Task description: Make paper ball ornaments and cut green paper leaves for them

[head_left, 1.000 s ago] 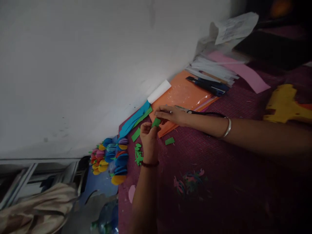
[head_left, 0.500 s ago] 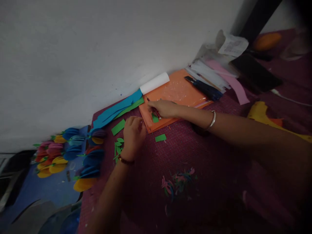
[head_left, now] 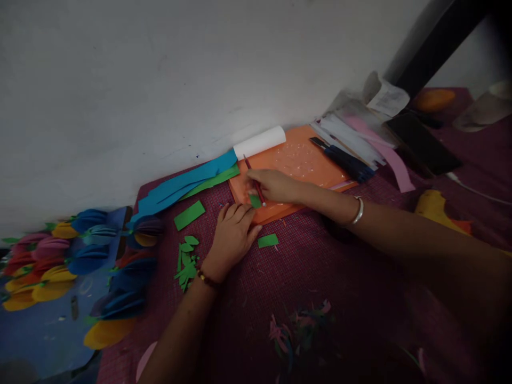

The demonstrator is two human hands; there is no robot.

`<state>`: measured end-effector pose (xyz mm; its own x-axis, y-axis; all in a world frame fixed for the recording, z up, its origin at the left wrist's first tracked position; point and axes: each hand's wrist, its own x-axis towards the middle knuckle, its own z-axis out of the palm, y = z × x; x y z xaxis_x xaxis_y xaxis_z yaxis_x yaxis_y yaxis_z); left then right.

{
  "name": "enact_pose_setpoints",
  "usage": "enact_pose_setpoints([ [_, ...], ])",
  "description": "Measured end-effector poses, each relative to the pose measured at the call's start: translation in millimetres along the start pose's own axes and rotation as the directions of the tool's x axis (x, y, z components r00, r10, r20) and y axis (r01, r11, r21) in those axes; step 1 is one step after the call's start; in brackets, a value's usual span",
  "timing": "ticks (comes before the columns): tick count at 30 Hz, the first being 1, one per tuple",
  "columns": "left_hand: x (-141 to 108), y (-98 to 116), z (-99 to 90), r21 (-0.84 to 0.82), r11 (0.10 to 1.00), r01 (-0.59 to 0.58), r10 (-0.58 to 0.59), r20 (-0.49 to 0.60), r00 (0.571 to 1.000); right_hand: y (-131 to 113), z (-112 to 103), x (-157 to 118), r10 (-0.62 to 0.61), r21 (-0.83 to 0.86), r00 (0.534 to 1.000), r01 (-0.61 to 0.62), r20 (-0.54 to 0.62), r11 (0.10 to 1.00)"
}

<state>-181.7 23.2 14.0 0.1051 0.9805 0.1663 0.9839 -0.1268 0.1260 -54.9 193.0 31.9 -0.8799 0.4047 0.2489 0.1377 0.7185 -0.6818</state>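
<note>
My right hand [head_left: 274,185] is closed around a dark red pencil [head_left: 260,193], whose thin end points up and away and whose white end is near me. A small green paper piece [head_left: 255,201] shows just below those fingers, over the orange sheet pack [head_left: 296,162]; whether the fingers also grip it I cannot tell. My left hand [head_left: 234,234] lies with fingers stretched at the pack's near left edge, holding nothing visible. Close to it are a green paper rectangle [head_left: 189,215], a smaller green rectangle [head_left: 268,241] and a pile of cut green leaf shapes [head_left: 187,266].
Blue paper strips [head_left: 188,178] and a white paper roll [head_left: 260,142] lie along the wall. A blue cutter [head_left: 348,161] rests on the pack, with a dark phone [head_left: 422,143] farther right. Colourful paper ornaments [head_left: 90,220] crowd the left; paper scraps [head_left: 302,325] lie in front.
My left hand has moved right to the orange pack, and its fingers now lie flatter. The green piece under my right hand has shifted and appears raised or tilted. The view has shifted too.
</note>
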Motion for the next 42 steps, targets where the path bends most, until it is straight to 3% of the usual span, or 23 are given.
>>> enact_pose_setpoints([
  [2, 0.0, -0.5, 2.0, -0.008, 1.0, -0.001, 0.001, -0.006, 1.0, -5.8, -5.6, -9.5, 0.063, 0.186, 0.984, -0.031, -0.169, 0.982],
  [4, 0.6, -1.3, 4.2, -0.018, 1.0, -0.008, 0.008, -0.007, 1.0, -11.0, -7.5, -21.2, 0.182, 0.352, 0.948, -0.083, -0.26, 0.932],
  [10, 4.5, -2.5, 7.0, -0.072, 0.997, -0.005, 0.002, -0.037, 0.999, -6.6, 11.5, -38.3, 0.397, 0.534, 0.888, -0.224, -0.233, 0.815],
  [17, 4.6, -2.8, 6.7, -0.091, 0.996, -0.005, 0.001, -0.052, 0.999, 3.4, 21.0, -32.8, 0.386, 0.393, 0.88, -0.262, -0.278, 0.881],
  [26, 5.5, -3.1, 7.3, -0.086, 0.996, -0.014, 0.009, -0.055, 0.998, 0.0, 19.8, -32.9, 0.362, 0.338, 0.895, -0.266, -0.261, 0.903],
  [42, 5.5, -2.7, 6.2, -0.058, 0.998, -0.028, 0.025, -0.06, 0.998, 1.7, 17.2, -36.0, 0.395, 0.436, 0.883, -0.26, -0.254, 0.862],
])
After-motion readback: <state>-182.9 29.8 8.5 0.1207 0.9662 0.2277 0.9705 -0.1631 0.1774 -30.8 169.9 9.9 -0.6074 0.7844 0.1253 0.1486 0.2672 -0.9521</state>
